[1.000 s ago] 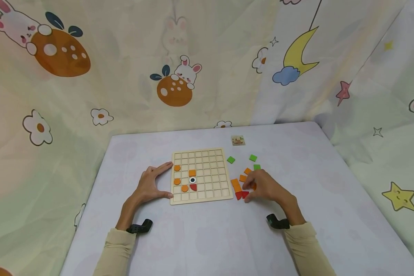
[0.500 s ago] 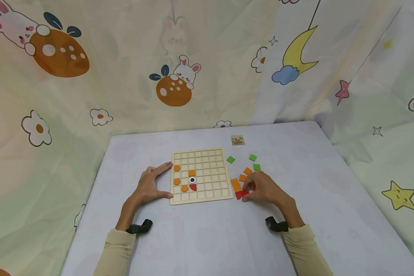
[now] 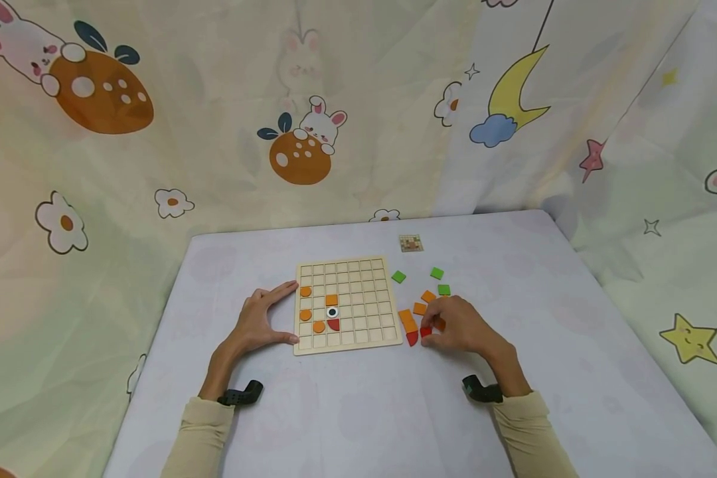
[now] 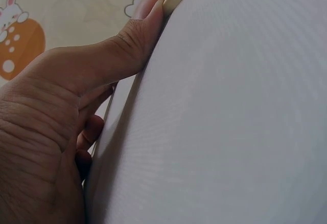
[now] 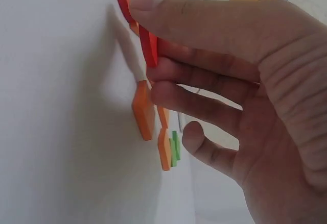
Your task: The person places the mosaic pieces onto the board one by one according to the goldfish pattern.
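My left hand (image 3: 258,320) lies at the left edge of a square wooden grid board (image 3: 364,297). Its thumb and index finger are spread and touch that edge. My right hand (image 3: 457,325), to the right of the board, pinches a red quarter-round tile (image 5: 148,45) between thumb and fingers. Another red tile (image 3: 412,339) lies just left of that hand, below an orange piece (image 3: 407,321). On the board sit several orange round tiles (image 3: 305,315), an orange square tile (image 3: 331,300), a black-and-white eye tile (image 3: 332,312) and a red quarter-round tile (image 3: 333,324).
Loose orange tiles (image 3: 419,309) lie beside the right hand, some partly hidden by it. Several green tiles (image 3: 437,273) lie farther back. A small patterned card (image 3: 411,243) is near the far edge of the white-covered table (image 3: 346,411).
The right hand has taken hold of the red tile and drawn it slightly away from the neighbouring red one. The left hand stays at the board's edge.
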`<move>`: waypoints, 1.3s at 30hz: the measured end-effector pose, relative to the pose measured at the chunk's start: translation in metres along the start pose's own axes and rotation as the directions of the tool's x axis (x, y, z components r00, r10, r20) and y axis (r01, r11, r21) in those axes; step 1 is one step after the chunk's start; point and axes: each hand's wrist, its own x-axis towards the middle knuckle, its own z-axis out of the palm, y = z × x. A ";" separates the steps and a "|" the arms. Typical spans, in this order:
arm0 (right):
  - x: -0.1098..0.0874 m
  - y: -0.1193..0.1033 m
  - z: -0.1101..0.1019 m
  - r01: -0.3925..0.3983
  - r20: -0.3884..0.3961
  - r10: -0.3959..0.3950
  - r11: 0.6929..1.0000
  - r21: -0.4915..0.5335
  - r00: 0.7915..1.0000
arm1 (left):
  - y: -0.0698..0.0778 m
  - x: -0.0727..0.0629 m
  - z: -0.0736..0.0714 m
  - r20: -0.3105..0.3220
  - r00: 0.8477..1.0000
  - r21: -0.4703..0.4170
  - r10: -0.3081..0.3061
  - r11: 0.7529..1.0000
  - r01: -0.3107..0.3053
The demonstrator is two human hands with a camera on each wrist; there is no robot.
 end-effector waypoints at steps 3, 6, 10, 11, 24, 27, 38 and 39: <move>0.000 -0.002 -0.002 -0.005 -0.015 0.005 1.000 0.005 1.000 | 0.000 0.000 0.000 0.000 1.000 -0.005 0.000 1.000 0.000; 0.000 -0.002 -0.002 0.007 -0.015 -0.006 0.999 0.039 1.000 | 0.000 0.000 0.000 -0.003 1.000 -0.005 0.005 1.000 -0.005; 0.002 -0.001 -0.002 0.030 -0.019 -0.028 0.997 0.074 0.999 | -0.001 0.000 0.000 -0.004 1.000 0.000 0.009 1.000 -0.009; 0.002 -0.001 -0.002 0.033 -0.024 -0.031 0.996 0.080 0.999 | -0.001 0.000 0.000 -0.004 1.000 0.000 0.009 1.000 -0.009; 0.018 0.003 -0.001 0.103 -0.033 -0.099 0.977 0.186 0.995 | -0.001 -0.001 0.000 -0.003 1.000 -0.007 0.010 1.000 -0.010; 0.021 0.003 0.001 0.123 -0.028 -0.119 0.976 0.180 0.992 | -0.001 -0.001 0.000 -0.002 1.000 -0.009 0.016 1.000 -0.016; 0.030 0.005 0.007 0.099 0.014 -0.104 0.973 0.207 0.994 | 0.000 0.000 -0.002 0.001 1.000 -0.015 0.014 1.000 -0.014; 0.030 0.005 0.007 0.090 0.019 -0.096 0.974 0.208 0.995 | 0.000 0.000 -0.002 0.001 1.000 -0.014 0.017 1.000 -0.017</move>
